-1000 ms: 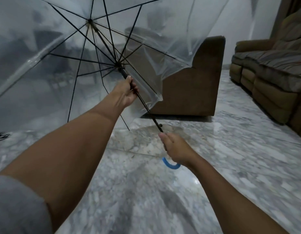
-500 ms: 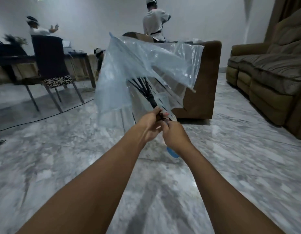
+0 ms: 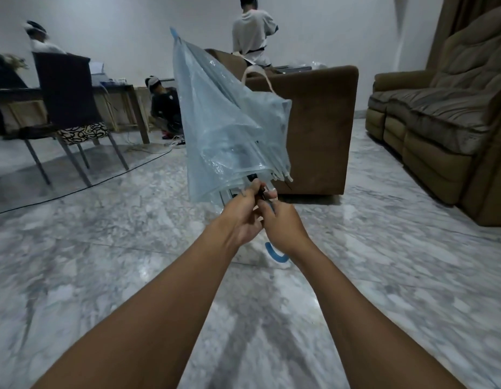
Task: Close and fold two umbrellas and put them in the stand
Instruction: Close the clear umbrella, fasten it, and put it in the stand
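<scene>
A clear plastic umbrella with a pale blue tint is collapsed and points up and away from me, its blue tip at the top. Its canopy hangs in loose folds around the black ribs. My left hand grips the shaft at the runner, just under the canopy's rim. My right hand holds the shaft right beside it, the two hands touching. The curved blue handle sticks out below my right wrist. No second umbrella or stand is in view.
A brown armchair stands just behind the umbrella, and a brown sofa fills the right side. At the left are a table and a chair, with a cable across the marble floor. Three people are at the back.
The umbrella went from fully open to collapsed. My left hand slid the runner down the shaft until it met my right hand. The canopy now stands more upright.
</scene>
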A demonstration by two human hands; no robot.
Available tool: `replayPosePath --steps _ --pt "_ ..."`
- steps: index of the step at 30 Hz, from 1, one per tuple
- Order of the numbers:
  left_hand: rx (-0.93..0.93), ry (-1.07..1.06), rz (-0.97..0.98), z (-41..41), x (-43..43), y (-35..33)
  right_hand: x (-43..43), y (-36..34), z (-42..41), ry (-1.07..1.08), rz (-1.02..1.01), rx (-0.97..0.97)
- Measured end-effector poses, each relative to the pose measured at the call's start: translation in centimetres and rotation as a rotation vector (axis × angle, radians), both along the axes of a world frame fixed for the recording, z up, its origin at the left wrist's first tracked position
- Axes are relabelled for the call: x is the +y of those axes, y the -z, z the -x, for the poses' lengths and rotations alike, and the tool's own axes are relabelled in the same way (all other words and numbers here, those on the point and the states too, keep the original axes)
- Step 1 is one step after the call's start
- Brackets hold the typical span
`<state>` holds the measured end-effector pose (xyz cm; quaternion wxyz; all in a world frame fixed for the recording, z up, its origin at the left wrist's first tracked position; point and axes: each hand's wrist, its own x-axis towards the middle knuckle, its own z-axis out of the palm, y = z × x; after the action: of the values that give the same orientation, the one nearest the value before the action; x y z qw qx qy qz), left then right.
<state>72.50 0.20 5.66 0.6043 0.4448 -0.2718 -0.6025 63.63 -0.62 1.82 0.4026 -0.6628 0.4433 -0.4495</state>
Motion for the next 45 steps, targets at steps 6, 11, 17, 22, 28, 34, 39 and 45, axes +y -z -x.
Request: replayPosePath --steps 6,11,17,22,28,34,39,45 --pt "-0.025 0.052 0.087 0.1 0.1 -1.7 0.1 -1.0 -0.1 -0.014 0.002 -0.170" --pt "-0.173 0.067 0.048 0.5 0.0 -2.3 -0.3 -1.3 0.1 0.042 0.009 -0.137" --pt "-0.892 0.093 -0.032 -0.1 3.6 -1.1 -0.9 -1.5 2.5 0.163 -0.003 -0.012" --pt "-1.029 -0.570 0.276 -4.0 4.4 -4.8 -0.4 -2.3 4.1 0.228 -0.056 0.029" --pt "-0.628 -0.436 -0.092 -5.8 -3.8 -11.0 -0.3 -4.7 5.1 0.186 -0.077 0.039" --pt "-0.432 -0.087 -0.156 -6.7 -10.4 -14.1 -1.1 -9.9 5.4 0.074 -0.051 0.093" --pt "-0.332 -0.120 -0.177 -6.7 -10.6 -22.4 -1.6 -19.2 6.7 0.016 -0.063 0.185" --pt "-0.205 -0.103 -0.131 -2.6 -5.7 -38.6 -1.0 -36.3 10.5 0.223 -0.052 0.441"
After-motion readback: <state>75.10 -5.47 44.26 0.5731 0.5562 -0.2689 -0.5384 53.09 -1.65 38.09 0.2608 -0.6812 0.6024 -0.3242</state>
